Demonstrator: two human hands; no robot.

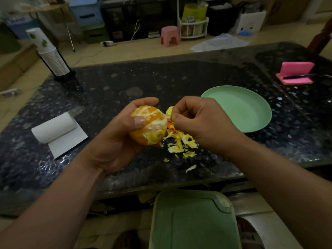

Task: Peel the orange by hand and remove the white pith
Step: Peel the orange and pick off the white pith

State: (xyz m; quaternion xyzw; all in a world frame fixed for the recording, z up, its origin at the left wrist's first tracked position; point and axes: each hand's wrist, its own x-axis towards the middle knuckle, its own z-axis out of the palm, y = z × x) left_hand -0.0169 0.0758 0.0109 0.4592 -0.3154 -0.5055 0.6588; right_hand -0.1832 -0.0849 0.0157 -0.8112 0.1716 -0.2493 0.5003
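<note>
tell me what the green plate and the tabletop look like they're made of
Green plate: probably plastic or melamine with a matte finish, going by the flat pastel colour, soft dull sheen and thin moulded rim. Tabletop: looks like polished dark stone, possibly under glass, going by the speckled pattern and bright glossy highlights.

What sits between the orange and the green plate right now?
In the head view, the right hand sits there, pinching a piece of peel beside the orange; the green plate lies just beyond it.
</note>
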